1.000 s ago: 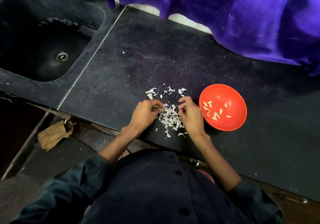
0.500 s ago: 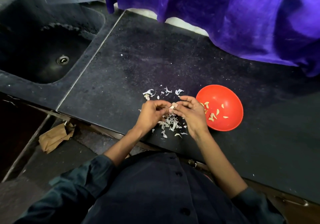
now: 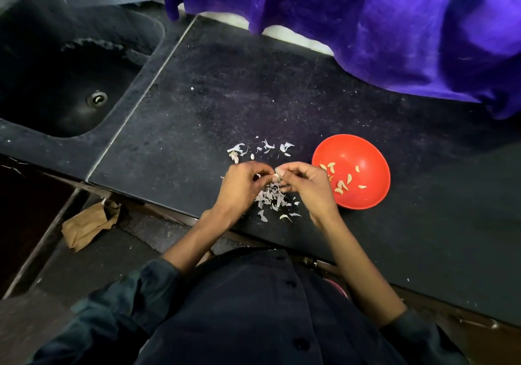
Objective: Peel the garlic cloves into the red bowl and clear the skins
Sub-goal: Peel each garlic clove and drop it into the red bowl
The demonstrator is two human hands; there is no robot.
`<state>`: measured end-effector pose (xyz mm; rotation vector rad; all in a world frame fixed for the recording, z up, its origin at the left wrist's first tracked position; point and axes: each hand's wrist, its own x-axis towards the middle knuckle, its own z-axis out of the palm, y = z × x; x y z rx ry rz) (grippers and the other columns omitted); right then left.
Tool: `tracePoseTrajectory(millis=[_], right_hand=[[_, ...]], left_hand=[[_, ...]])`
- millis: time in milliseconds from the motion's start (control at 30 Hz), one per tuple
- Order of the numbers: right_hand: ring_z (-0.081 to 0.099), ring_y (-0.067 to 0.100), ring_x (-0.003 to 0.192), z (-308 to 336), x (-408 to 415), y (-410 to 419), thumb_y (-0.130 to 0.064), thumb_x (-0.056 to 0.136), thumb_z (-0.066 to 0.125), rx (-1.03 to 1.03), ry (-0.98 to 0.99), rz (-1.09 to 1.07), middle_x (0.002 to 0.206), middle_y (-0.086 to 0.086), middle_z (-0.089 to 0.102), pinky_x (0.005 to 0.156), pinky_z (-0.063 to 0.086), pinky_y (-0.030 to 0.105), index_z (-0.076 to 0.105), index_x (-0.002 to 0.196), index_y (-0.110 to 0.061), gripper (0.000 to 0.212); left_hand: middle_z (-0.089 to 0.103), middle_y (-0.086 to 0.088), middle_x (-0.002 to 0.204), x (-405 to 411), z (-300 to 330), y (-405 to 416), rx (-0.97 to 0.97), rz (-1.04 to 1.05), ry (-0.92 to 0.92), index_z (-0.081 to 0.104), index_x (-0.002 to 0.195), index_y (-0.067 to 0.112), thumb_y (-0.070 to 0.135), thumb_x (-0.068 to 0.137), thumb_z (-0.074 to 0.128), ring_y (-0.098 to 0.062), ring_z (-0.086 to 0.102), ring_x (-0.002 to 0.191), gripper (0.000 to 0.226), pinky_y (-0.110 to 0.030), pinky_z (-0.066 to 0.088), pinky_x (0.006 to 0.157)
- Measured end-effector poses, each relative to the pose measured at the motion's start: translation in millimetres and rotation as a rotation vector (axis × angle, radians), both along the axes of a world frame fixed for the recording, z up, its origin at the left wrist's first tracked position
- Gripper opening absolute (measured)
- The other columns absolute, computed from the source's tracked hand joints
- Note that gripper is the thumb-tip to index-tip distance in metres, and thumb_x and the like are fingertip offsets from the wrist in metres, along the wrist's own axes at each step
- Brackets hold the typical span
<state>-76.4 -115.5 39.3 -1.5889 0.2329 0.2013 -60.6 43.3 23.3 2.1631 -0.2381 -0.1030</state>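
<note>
The person's left hand (image 3: pixel 239 187) and right hand (image 3: pixel 307 187) meet fingertip to fingertip just above the dark speckled stone desk (image 3: pixel 225 82), and together they pinch a small pale garlic clove (image 3: pixel 275 175) between curled fingers. Directly beneath the hands lies a heap of thin whitish garlic skins (image 3: pixel 272 197), with more flakes scattered a little farther back on the desk. The round red plastic bowl (image 3: pixel 366 150) stands on the desk just beside the right hand, and inside it lie several peeled yellowish garlic cloves (image 3: pixel 342 180), spread loosely over its bottom. A dark stone sink (image 3: pixel 56 63) with a metal drain is sunk into the surface well to the left. A purple velvety cloth (image 3: pixel 366 17) hangs over the far edge of the desk. A crumpled brown paper bag (image 3: pixel 87 223) lies on the floor below the desk's near edge, left of the person's dark buttoned shirt (image 3: pixel 253 308).
</note>
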Motion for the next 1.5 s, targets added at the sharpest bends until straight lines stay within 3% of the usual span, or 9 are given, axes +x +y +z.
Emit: tracePoseTrajectory(millis=[267,433,600,700,1200,1267,1333,1400,1500], right_hand=[[0.069,0.025,0.071,-6.4,1.4,-3.1,-0.011,0.081,0.076,-0.337,-0.186,0.049,0.08,0.003,0.07,0.069,0.058,0.049,0.072,0.077,-0.032,0.022],[0.063,0.016,0.059,1.9,1.3,-3.1,-0.005,0.078,0.076,-0.264,-0.217,0.087,0.074,-0.005,0.067,0.063,0.056,0.035,0.073,0.076,-0.028,0.023],[0.062,0.016,0.063,6.9,3.5,-8.2,-0.001,0.077,0.074,-0.108,-0.198,0.16,0.077,0.004,0.065,0.065,0.056,0.029,0.073,0.079,-0.018,0.017],[0.063,0.009,0.062,14.2,5.8,-10.3,0.005,0.078,0.071,-0.05,-0.185,0.197,0.078,0.005,0.064,0.063,0.053,0.02,0.072,0.086,-0.011,0.019],[0.066,0.016,0.068,23.6,3.1,-10.5,-0.006,0.079,0.066,0.244,-0.145,0.167,0.077,0.003,0.07,0.065,0.054,0.023,0.073,0.084,-0.006,0.008],[0.066,0.016,0.067,19.4,2.5,-7.6,-0.005,0.082,0.067,0.223,-0.095,0.074,0.076,0.005,0.071,0.063,0.055,0.023,0.072,0.087,-0.007,0.008],[0.063,0.015,0.067,14.4,0.7,-2.8,-0.002,0.085,0.066,0.172,-0.048,-0.012,0.075,0.005,0.07,0.062,0.056,0.024,0.072,0.088,-0.007,0.009],[0.061,0.015,0.066,13.0,-1.0,3.5,-0.002,0.087,0.065,0.174,0.023,-0.069,0.074,0.005,0.07,0.06,0.057,0.024,0.072,0.088,-0.007,0.008],[0.061,0.013,0.062,16.8,-2.2,7.8,-0.003,0.087,0.065,0.273,0.149,-0.154,0.07,0.006,0.068,0.058,0.056,0.023,0.071,0.086,-0.006,0.006]], left_hand=[[0.062,0.009,0.082,-0.5,6.5,-3.6,0.132,-0.052,-0.077,0.075,0.096,0.016,0.024,0.09,0.068,-0.011,0.057,0.072,0.012,-0.027,0.044,0.066],[0.067,0.002,0.076,-0.4,10.0,-2.2,0.027,-0.066,-0.05,0.077,0.087,0.01,0.009,0.086,0.071,-0.006,0.058,0.062,0.007,-0.022,0.049,0.063],[0.072,-0.013,0.076,2.5,16.7,2.5,-0.192,-0.069,0.205,0.077,0.078,0.016,0.005,0.084,0.072,-0.014,0.068,0.057,0.013,-0.031,0.059,0.058],[0.069,-0.023,0.075,4.6,22.6,3.1,-0.297,-0.075,0.328,0.074,0.078,0.019,0.002,0.085,0.069,-0.01,0.065,0.053,0.019,-0.02,0.055,0.053],[0.065,-0.004,0.064,3.5,35.1,7.2,-0.802,-0.131,0.732,0.074,0.079,0.004,0.006,0.079,0.064,-0.008,0.051,0.049,0.01,-0.032,0.06,0.06],[0.067,-0.001,0.067,5.7,33.2,6.5,-0.637,-0.072,0.536,0.073,0.085,0.004,0.005,0.082,0.068,-0.006,0.054,0.05,0.006,-0.027,0.059,0.057],[0.069,0.004,0.07,8.9,26.9,6.2,-0.316,-0.018,0.151,0.075,0.087,0.009,0.009,0.083,0.072,-0.003,0.059,0.055,0.005,-0.023,0.055,0.056],[0.071,0.007,0.076,7.3,17.8,5.4,-0.014,-0.016,-0.222,0.077,0.087,0.015,0.015,0.084,0.07,-0.007,0.064,0.066,0.008,-0.029,0.055,0.061],[0.071,0.003,0.081,-3.3,6.8,2.1,0.2,0.038,-0.483,0.075,0.089,0.015,0.018,0.087,0.06,-0.021,0.066,0.072,0.016,-0.038,0.056,0.055]])
